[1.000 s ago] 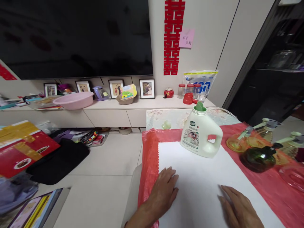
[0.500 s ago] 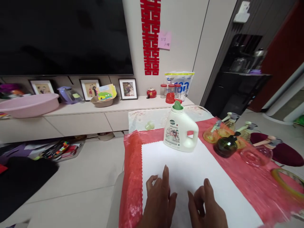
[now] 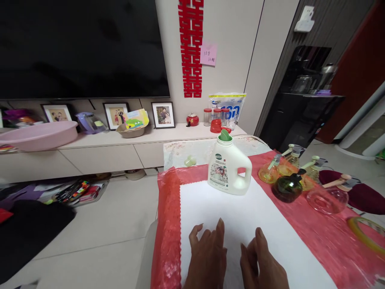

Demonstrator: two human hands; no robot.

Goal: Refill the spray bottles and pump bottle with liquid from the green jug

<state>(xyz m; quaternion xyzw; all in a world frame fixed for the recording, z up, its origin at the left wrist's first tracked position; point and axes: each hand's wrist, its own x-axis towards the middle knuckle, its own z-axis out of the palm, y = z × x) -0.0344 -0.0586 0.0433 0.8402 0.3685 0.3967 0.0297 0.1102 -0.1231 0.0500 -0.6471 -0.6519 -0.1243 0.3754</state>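
My left hand (image 3: pixel 207 255) is over the lower part of a white sheet (image 3: pixel 198 200), fingers apart and holding nothing. Beside it on the right, my right hand (image 3: pixel 262 261) also holds nothing, its fingers loosely bent and apart. Beyond both hands a white jug (image 3: pixel 230 166) with a printed label and a green spout stands upright on the sheet's far part. A red plastic cover (image 3: pixel 168 208) lies under the sheet. Neither hand touches the jug.
At right on the cover are a dark green bottle (image 3: pixel 287 188), a pink pump bottle (image 3: pixel 329 198), several yellowish pump bottles and a tape roll (image 3: pixel 365 233). A green cap (image 3: pixel 190 161) lies behind. The cabinet (image 3: pixel 180 132) holds jars, frames and a pink basin (image 3: pixel 39 136).
My left hand has shifted slightly right, closer to my right hand, and its fingers have bent a little. The camera view has moved slightly. The jug stands in the same place.
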